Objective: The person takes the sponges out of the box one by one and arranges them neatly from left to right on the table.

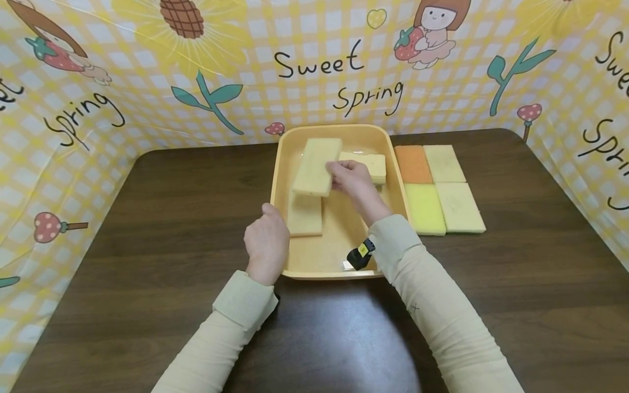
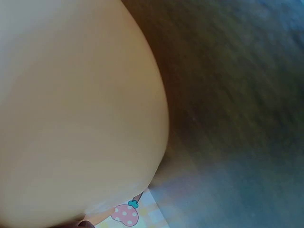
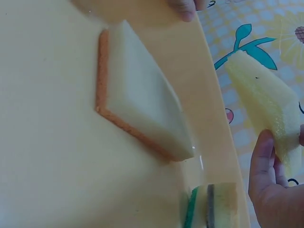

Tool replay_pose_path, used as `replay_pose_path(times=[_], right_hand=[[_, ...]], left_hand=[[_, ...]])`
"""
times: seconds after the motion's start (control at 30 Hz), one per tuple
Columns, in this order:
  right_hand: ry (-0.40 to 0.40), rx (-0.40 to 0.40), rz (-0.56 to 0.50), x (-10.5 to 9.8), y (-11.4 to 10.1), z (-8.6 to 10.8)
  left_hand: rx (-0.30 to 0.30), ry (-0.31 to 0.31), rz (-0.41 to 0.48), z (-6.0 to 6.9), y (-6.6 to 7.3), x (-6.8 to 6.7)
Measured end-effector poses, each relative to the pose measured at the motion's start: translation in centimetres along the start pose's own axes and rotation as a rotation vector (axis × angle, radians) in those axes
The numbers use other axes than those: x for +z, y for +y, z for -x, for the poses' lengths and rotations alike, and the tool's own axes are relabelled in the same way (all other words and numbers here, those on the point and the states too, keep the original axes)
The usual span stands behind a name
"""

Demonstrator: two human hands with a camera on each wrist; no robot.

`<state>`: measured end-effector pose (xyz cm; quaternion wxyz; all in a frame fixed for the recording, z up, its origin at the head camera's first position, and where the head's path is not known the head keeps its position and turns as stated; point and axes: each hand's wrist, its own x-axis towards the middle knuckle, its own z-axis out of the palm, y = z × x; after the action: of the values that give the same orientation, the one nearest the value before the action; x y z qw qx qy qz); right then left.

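Note:
My right hand (image 1: pixel 355 183) pinches a pale yellow sponge (image 1: pixel 318 166) by its right edge, above the yellow tray (image 1: pixel 344 273). In the right wrist view the right hand (image 3: pixel 273 180) has thumb and fingers on the held sponge (image 3: pixel 266 90). Below it, a pale sponge with an orange layer (image 3: pixel 142 95) lies in the tray; the head view shows this sponge (image 1: pixel 304 217) partly covered. My left hand (image 1: pixel 267 243) grips the tray's left rim with curled fingers. In the left wrist view only blurred skin (image 2: pixel 80 118) shows.
Another pale sponge (image 1: pixel 375 166) lies in the tray's back right, with layers of sponge edges (image 3: pixel 213 204) visible. Right of the tray, an orange sponge (image 1: pixel 413 164), a bright yellow one (image 1: pixel 425 208) and two pale ones (image 1: pixel 444 164) form a block on the dark table (image 1: pixel 187 218).

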<state>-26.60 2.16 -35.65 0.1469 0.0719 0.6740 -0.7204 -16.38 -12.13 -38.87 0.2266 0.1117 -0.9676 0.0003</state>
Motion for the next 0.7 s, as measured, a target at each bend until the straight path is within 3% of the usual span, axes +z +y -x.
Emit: replay_pose_path(times=[0.7], right_hand=[[0.002,-0.085,-0.021,-2.7,-3.1,2.3]], left_hand=[[0.001,0.026,-0.015,0.1,0.0,0.1]])
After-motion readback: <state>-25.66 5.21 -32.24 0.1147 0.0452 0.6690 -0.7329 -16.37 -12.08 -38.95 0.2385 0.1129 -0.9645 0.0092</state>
